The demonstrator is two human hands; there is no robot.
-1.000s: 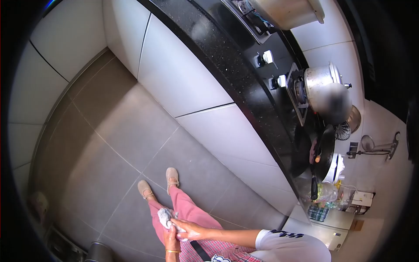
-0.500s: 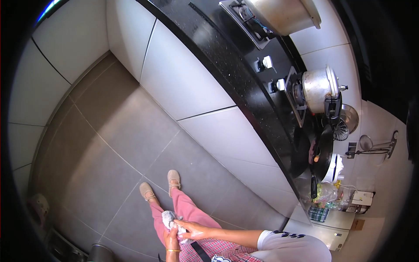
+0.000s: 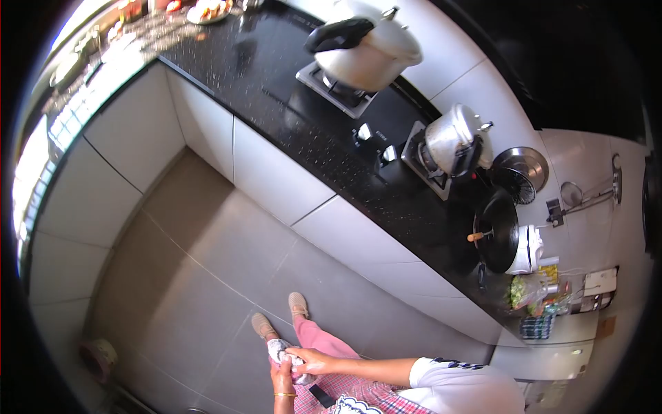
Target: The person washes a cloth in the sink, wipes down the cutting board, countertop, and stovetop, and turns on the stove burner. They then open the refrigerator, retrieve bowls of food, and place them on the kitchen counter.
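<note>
Pale cloth (image 3: 277, 347): bunched between both hands, out from the counter's (image 3: 386, 207) front edge
Left hand (image 3: 281, 378): curled against the cloth, fingertips hidden
Right hand (image 3: 315, 361): fingers together, pressing the cloth
Large pot (image 3: 369, 62): by the back edge, lidded, contents hidden
Smaller pot (image 3: 448, 138): likewise lidded
Wok (image 3: 501, 241): tan handle (image 3: 475, 237) across its rim
Clear bag (image 3: 535, 286): greens (image 3: 518, 292) inside, near the counter's end
Plate (image 3: 207, 12): food on it, by the far corner
</note>
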